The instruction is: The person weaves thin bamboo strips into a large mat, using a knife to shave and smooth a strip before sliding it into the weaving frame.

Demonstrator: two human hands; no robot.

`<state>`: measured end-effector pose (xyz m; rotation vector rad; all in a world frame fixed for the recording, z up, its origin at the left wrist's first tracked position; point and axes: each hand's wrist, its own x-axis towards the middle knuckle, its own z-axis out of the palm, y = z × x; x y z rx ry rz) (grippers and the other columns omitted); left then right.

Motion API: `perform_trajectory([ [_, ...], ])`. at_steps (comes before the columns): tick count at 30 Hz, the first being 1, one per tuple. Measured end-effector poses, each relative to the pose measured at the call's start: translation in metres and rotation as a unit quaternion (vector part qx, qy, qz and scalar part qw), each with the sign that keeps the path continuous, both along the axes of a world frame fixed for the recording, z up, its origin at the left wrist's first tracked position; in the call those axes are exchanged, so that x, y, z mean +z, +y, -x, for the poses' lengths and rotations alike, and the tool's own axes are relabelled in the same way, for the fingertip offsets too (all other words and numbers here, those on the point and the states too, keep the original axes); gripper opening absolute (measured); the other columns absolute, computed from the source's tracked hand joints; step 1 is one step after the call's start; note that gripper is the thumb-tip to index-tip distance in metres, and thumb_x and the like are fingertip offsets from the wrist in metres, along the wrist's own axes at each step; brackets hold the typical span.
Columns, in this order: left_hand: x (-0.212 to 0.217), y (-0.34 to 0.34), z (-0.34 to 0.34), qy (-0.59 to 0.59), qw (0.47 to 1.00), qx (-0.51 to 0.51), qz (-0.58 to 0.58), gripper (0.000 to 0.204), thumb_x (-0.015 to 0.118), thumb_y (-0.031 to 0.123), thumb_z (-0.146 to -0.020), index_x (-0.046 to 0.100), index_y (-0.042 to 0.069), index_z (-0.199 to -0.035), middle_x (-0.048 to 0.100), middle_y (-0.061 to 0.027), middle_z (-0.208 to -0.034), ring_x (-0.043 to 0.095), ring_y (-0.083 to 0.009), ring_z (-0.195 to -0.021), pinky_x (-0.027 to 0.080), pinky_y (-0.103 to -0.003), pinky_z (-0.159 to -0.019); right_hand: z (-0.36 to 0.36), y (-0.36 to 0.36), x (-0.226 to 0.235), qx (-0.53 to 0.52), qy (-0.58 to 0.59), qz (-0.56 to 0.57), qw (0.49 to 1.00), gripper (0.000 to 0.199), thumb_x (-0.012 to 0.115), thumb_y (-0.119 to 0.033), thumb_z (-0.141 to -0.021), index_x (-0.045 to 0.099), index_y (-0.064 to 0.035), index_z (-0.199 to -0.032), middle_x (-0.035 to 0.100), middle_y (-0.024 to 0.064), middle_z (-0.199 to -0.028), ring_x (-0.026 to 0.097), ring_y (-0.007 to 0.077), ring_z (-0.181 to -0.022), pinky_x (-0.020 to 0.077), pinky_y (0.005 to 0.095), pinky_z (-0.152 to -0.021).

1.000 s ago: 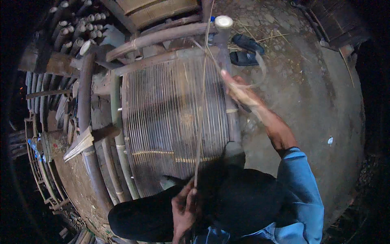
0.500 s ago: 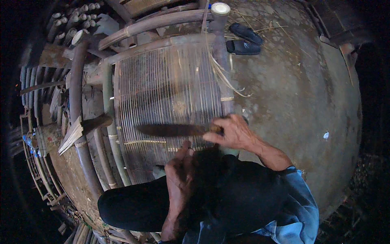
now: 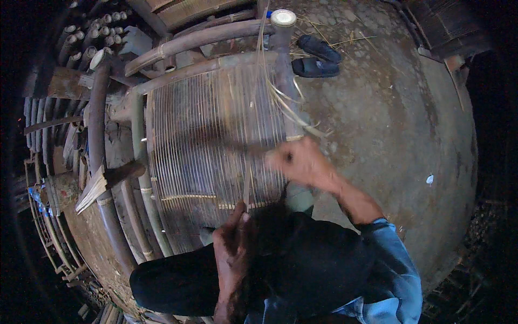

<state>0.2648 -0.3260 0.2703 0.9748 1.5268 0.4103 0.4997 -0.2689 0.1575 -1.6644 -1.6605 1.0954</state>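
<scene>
My right hand is closed round the handle of a long, dark-bladed knife. Motion smears the blade, which points left above a rack of thin parallel bamboo slats. My left hand pinches the near end of a narrow bamboo strip close to my knees. That strip runs away from me over the slats, and its far end is hard to follow. A pale cross strip lies over the slats near their front. The blade and the strip look apart, though blur hides the exact gap.
Thick bamboo poles frame the rack on its left and far sides. A split, pale-ended piece of wood juts out at left. Curled bamboo shavings hang at the right post. Dark sandals lie on the concrete floor.
My right hand and the knife have moved up and away from me, the blade now tilted and blurred. My left hand has drawn slightly nearer, and the strip shows more above it.
</scene>
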Motion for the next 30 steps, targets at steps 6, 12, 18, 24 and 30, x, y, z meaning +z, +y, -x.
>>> perform_trajectory([
  [6,0.018,0.007,0.001,-0.037,0.998,0.032,0.033,0.039,0.054,0.016,-0.101,0.056,-0.008,-0.132,0.06,-0.0008,-0.085,0.051,-0.0064,-0.078,0.043,-0.022,-0.069,0.013,-0.014,0.011,0.051,-0.035,-0.039,0.997,0.062,0.06,-0.065,-0.086,0.075,-0.005,-0.091,0.065,0.0205,-0.065,0.065,0.0387,-0.059,0.0522,0.0489,-0.061],
  [12,0.017,-0.003,0.012,0.041,0.999,-0.026,-0.009,0.038,0.055,0.016,-0.1,0.057,-0.01,-0.128,0.061,-0.0013,-0.087,0.05,-0.0057,-0.082,0.043,-0.022,-0.072,-0.006,0.031,0.008,-0.052,-0.084,0.101,0.99,0.06,0.061,-0.063,-0.086,0.075,-0.0051,-0.087,0.066,0.0204,-0.066,0.067,0.0372,-0.067,0.0525,0.0464,-0.071],
  [18,0.019,-0.014,0.027,0.025,0.998,-0.014,-0.063,0.04,0.056,0.02,-0.1,0.058,-0.009,-0.128,0.063,-0.0018,-0.087,0.052,-0.0066,-0.078,0.045,-0.023,-0.071,0.003,0.031,0.006,0.045,-0.038,0.002,0.998,0.058,0.061,-0.057,-0.088,0.072,-0.0005,-0.08,0.064,0.0221,-0.065,0.065,0.0351,-0.062,0.0518,0.0464,-0.065],
  [24,0.037,-0.011,0.031,0.074,0.99,-0.017,0.121,0.042,0.057,0.02,-0.1,0.056,-0.008,-0.131,0.069,-0.0069,-0.102,0.056,-0.006,-0.083,0.045,-0.022,-0.074,0.009,0.024,-0.014,0.008,-0.071,-0.079,0.994,0.054,0.061,-0.056,-0.088,0.074,-0.0041,-0.093,0.068,0.0245,-0.078,0.069,0.0359,-0.08,0.0515,0.0506,-0.077],
  [30,0.041,-0.045,0.049,-0.014,0.998,-0.064,-0.001,0.044,0.059,0.029,-0.099,0.059,0.002,-0.132,0.067,-0.0083,-0.112,0.058,-0.0116,-0.098,0.043,-0.027,-0.082,-0.085,0.102,-0.025,-0.167,-0.131,0.1,0.972,0.077,0.051,-0.075,-0.085,0.076,-0.0033,-0.096,0.07,0.0242,-0.08,0.07,0.0393,-0.083,0.0523,0.0499,-0.08],
])
